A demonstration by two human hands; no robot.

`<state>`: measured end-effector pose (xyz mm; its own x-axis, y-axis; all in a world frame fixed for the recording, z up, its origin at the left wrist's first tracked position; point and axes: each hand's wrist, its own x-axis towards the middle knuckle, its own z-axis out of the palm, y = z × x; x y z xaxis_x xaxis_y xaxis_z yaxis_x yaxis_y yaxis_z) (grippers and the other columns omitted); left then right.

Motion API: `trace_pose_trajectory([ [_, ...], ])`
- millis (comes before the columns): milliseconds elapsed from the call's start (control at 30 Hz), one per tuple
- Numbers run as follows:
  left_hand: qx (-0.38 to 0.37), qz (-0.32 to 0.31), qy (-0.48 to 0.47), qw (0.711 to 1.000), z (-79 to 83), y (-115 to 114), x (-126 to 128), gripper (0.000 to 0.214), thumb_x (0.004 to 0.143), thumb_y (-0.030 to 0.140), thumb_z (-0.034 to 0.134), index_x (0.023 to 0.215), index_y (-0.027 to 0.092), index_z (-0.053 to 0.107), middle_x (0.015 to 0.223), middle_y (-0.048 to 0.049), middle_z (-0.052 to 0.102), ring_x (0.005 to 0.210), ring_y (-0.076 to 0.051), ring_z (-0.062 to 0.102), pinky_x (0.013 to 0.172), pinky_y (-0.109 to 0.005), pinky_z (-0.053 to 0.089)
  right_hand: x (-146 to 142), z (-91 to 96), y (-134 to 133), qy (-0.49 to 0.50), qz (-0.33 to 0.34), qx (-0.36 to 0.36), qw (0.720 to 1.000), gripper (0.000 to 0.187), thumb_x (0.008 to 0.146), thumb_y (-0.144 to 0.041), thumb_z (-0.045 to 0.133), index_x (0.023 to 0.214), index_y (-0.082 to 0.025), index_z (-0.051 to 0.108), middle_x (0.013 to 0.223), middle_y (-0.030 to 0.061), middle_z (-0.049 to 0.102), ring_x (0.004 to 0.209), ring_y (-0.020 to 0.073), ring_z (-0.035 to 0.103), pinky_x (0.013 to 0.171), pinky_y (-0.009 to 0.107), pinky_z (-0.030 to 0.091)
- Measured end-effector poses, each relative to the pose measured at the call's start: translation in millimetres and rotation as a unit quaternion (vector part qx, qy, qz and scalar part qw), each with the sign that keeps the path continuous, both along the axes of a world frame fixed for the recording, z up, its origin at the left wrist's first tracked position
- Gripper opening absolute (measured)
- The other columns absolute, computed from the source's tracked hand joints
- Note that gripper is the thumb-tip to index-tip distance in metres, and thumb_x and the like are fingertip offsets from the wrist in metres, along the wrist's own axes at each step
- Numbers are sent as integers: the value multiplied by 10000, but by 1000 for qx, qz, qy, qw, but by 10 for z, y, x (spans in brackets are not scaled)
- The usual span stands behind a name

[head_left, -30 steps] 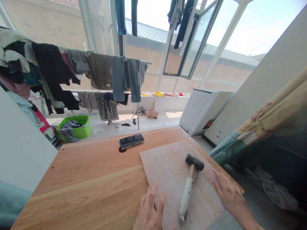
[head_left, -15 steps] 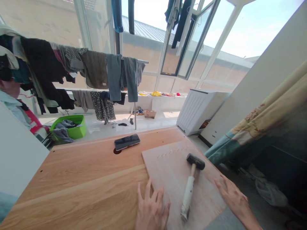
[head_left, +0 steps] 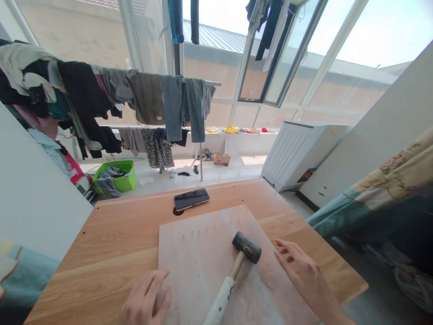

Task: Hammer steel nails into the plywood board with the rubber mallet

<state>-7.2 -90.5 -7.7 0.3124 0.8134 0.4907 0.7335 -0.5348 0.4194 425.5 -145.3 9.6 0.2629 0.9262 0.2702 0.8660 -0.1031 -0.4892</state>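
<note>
Board (head_left: pixel 189 271) now farther left, between left hand (head_left: pixel 144 299) and right hand (head_left: pixel 304 271), fingers (head_left: pixel 156 277) apart

A wood-grain tabletop (head_left: pixel 108 243) carries a pale board (head_left: pixel 184 266) near centre. A smartphone (head_left: pixel 191 199) lies toward the far edge.

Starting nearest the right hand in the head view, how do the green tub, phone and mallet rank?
1. Mallet, on the board, left of the right hand
2. Phone, farther off on the table
3. Green tub, beyond the table, at left
</note>
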Motion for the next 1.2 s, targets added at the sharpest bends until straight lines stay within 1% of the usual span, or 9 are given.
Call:
trace_pose_trajectory([
  [167,-158,33,-78,984,240,588,266,339,944,435,524,1193,231,632,845,-6,700,589,-158,646,615,-281,568,-373,382,980,30,138,-49,989,327,956,-295,498,1220,-199,666,1087,84,692,802,180,683,798,330,568],
  [300,-206,-19,-130,970,214,908,501,333,903,402,569,1182,230,627,1043,-56,774,644,-163,667,691,-299,580,-481,434,1356,-3,193,-82,978,208,892,-168,559,935,-193,761,926,56,702,824,190,669,810,314,518],
  [367,-218,-45,-136,965,182,972,569,308,905,386,563,1162,233,637,1082,-63,783,716,-180,698,743,-315,585,-505,463,1411,-19,198,-83,976,238,904,-135,526,869,-179,758,895,69,700,867,208,658,828,321,493],
  [467,-234,-49,-153,959,163,1005,618,292,930,411,528,1100,220,669,1036,-65,797,804,-212,741,791,-336,592,-557,518,1420,-32,205,-84,975,257,921,-124,511,989,-170,754,960,85,718,906,209,653,840,309,479],
  [633,-272,-70,-136,950,196,1056,683,315,941,402,511,1094,211,708,1130,-80,775,428,-147,630,648,-335,601,-703,580,1444,-58,249,-116,960,235,903,-132,572,871,-183,799,865,68,736,843,200,667,802,279,469],
  [700,-263,-88,-116,954,196,1081,726,284,928,356,528,1084,227,727,1118,-58,781,534,-177,705,713,-336,605,-748,599,1462,-69,256,-120,957,263,915,-136,565,810,-183,802,846,69,737,834,198,668,797,276,459],
  [833,-237,-85,-105,962,156,1094,812,246,907,316,550,1043,243,741,1067,-30,795,1002,-255,752,883,-352,581,-819,614,1497,-89,259,-119,954,268,948,-176,555,879,-198,813,877,71,753,860,195,674,792,260,441],
  [1000,-230,-58,-139,961,156,1059,873,274,946,363,522,1099,246,716,1114,-25,783,1010,-225,750,903,-316,570,-907,600,1535,-110,271,-137,947,257,941,-195,583,834,-217,815,864,65,763,842,182,676,743,236,422],
  [1200,-266,-72,-66,959,224,1073,974,243,916,253,562,1088,253,733,1114,-30,784,1044,-237,738,908,-309,551,-998,705,1494,-131,268,-154,942,296,939,-165,564,764,-204,798,830,71,762,816,178,677,718,230,407],
])
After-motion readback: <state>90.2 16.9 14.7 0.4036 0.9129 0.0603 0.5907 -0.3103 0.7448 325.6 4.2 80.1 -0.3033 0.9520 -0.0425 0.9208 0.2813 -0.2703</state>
